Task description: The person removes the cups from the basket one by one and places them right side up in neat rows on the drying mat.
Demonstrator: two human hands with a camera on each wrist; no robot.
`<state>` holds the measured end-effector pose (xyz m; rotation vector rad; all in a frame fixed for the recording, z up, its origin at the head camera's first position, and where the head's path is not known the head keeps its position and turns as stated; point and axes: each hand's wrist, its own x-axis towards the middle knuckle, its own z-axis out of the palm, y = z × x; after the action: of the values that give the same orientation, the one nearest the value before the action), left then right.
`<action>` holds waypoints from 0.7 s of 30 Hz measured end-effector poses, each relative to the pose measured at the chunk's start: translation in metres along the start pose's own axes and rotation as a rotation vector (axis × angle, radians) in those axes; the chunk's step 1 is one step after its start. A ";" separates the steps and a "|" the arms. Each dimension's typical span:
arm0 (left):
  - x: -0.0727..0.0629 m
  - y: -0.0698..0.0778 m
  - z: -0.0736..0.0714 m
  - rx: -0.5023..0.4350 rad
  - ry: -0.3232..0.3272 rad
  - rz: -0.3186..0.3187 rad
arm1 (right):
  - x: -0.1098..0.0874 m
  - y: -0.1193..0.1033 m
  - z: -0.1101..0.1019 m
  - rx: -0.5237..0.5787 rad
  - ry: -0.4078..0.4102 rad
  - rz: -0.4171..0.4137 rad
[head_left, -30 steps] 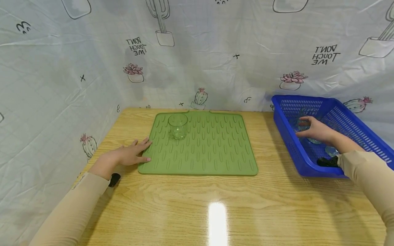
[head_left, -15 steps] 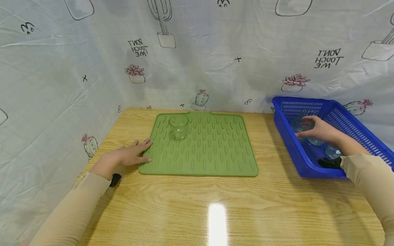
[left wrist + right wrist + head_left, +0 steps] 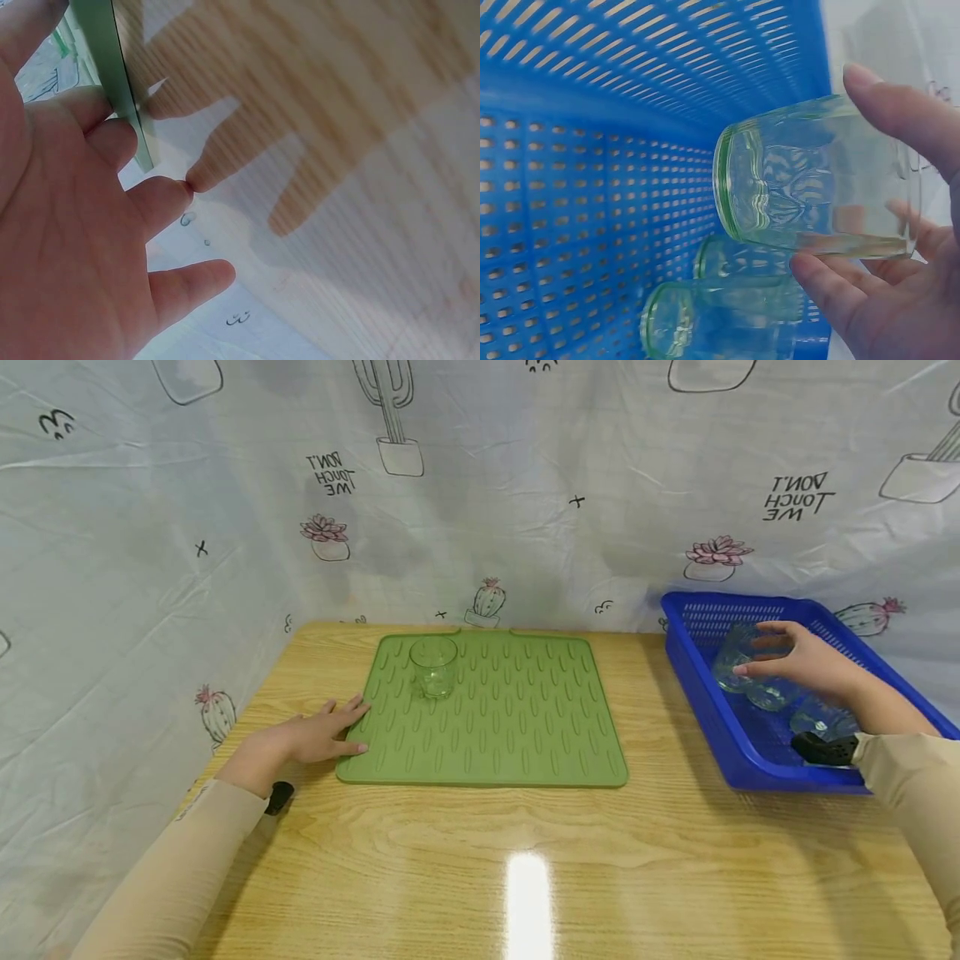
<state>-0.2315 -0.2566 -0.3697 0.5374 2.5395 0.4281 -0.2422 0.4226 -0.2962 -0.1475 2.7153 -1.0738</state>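
Observation:
My right hand (image 3: 806,664) is inside the blue basket (image 3: 697,702). In the right wrist view its thumb and fingers hold a clear glass (image 3: 795,180) around the upper sides, with its thick base turned toward the basket floor. Seen from the head, the hand covers much of that glass. My left hand (image 3: 318,737) lies with spread fingers at the left edge of a green ridged mat (image 3: 517,735), thumb and fingertips on it. Another clear glass (image 3: 433,668) stands upright on the mat's upper left part.
Several more glasses stand in the basket, one tumbler (image 3: 733,660) left of the right hand and others by the wrist. The wooden table (image 3: 405,868) backs onto a white cactus-print sheet (image 3: 525,543). The basket's perforated wall (image 3: 667,52) rises close beside the held glass.
My right hand has shifted right and slightly up within the basket, uncovering the tumbler to its left. My left hand, the mat and the glass on it have stayed put.

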 end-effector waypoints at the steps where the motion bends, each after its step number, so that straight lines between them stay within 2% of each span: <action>1: 0.000 0.000 0.000 0.002 0.001 0.000 | -0.001 -0.002 -0.001 0.007 0.007 -0.004; 11: -0.003 0.002 -0.001 0.003 -0.001 0.004 | -0.012 -0.013 -0.003 0.059 0.077 -0.021; 21: -0.003 0.001 0.000 0.011 0.004 0.011 | -0.014 -0.015 0.001 0.157 0.223 -0.099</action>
<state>-0.2286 -0.2570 -0.3674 0.5558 2.5455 0.4194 -0.2279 0.4133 -0.2848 -0.1457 2.8265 -1.4043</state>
